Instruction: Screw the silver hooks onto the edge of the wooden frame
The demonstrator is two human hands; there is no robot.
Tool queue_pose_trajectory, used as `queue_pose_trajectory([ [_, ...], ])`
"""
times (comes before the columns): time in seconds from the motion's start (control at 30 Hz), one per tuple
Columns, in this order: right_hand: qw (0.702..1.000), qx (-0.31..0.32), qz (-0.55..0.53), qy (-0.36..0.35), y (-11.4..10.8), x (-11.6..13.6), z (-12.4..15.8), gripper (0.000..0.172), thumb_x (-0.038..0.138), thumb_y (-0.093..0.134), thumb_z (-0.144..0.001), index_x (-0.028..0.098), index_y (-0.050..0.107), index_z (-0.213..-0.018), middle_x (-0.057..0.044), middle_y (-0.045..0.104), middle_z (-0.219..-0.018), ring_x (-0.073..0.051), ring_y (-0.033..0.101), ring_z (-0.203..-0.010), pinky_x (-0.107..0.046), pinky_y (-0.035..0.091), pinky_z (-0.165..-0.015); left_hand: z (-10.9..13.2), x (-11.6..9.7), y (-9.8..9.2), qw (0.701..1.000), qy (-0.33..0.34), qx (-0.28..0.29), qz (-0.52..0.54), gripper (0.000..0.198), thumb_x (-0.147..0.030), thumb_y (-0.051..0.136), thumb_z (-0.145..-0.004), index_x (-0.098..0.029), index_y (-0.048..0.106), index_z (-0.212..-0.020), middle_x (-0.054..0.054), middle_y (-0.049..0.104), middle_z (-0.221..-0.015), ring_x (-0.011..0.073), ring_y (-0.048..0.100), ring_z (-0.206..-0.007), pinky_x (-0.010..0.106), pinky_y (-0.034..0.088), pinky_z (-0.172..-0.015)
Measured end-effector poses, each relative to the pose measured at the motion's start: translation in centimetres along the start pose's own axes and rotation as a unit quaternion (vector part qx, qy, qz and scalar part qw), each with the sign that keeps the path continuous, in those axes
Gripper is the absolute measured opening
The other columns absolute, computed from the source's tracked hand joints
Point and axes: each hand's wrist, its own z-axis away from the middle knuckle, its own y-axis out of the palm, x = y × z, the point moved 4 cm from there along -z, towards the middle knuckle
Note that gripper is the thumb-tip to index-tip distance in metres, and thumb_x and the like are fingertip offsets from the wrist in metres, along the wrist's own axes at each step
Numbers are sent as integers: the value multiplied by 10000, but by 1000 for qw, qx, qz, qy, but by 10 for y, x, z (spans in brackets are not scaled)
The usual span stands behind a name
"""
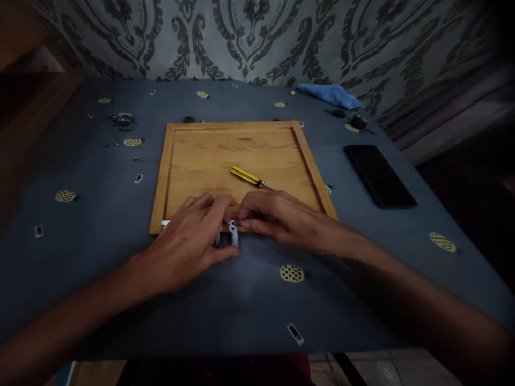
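Observation:
A wooden cabinet door (pixel 201 166) with a raised frame lies flat on the table. At its near edge sits a metal hinge (pixel 234 234). My left hand (pixel 183 241) rests over that edge, thumb and fingers closed around the hinge. My right hand (pixel 277 217) is just right of the hinge, fingertips pinched close to it; whatever they hold is too small or hidden to make out. A screwdriver (pixel 246 176) with a yellow and black handle lies on the door panel, its shaft tip hidden behind my right hand. Another bit of shiny metal (pixel 164 223) shows beside my left hand.
The table (pixel 108 214) has a grey patterned cover. A black phone (pixel 380 177) lies at right, a blue cloth (pixel 330 95) and a dark tool (pixel 354 118) behind it. Metal hardware (pixel 122 120) and small screws (pixel 135 158) lie at left. Patterned wall stands behind.

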Motion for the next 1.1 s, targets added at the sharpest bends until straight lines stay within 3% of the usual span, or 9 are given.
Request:
queue_pose_trajectory([
  [0.4, 998, 33, -35, 48, 4, -5, -12, 166, 304, 591, -943, 175, 626, -845, 13, 609, -740, -119, 507, -657, -260, 332, -643, 0, -3, -3, 1000, 22, -2, 10, 414, -322, 799, -820, -245, 483, -1076, 49, 644, -1149, 288, 601, -1083, 414, 508, -849],
  [0.77, 995, 72, -36, 65, 6, -3, -20, 136, 248, 608, -936, 164, 682, -861, 23, 616, -719, -97, 479, -607, -253, 297, -589, -1, -3, -2, 999, 29, -8, 9, 483, -307, 828, -800, -247, 459, -1106, 52, 634, -1159, 282, 603, -1080, 410, 508, -852],
  [0.93, 996, 44, -35, 74, 10, -8, -18, 211, 312, 626, -941, 176, 666, -784, 53, 560, -630, -85, 441, -553, -248, 270, -553, -1, -2, -2, 999, 30, -13, 4, 492, -312, 834, -794, -238, 467, -1114, 53, 639, -1123, 280, 602, -1063, 407, 510, -852],
  [1.1, 996, 3, -34, 80, 13, -8, -13, 219, 330, 635, -945, 178, 659, -789, 37, 604, -680, -99, 502, -606, -250, 291, -577, -1, -2, -2, 999, 30, -13, 4, 480, -313, 836, -791, -236, 473, -1097, 58, 646, -1134, 289, 607, -1073, 407, 513, -847],
])
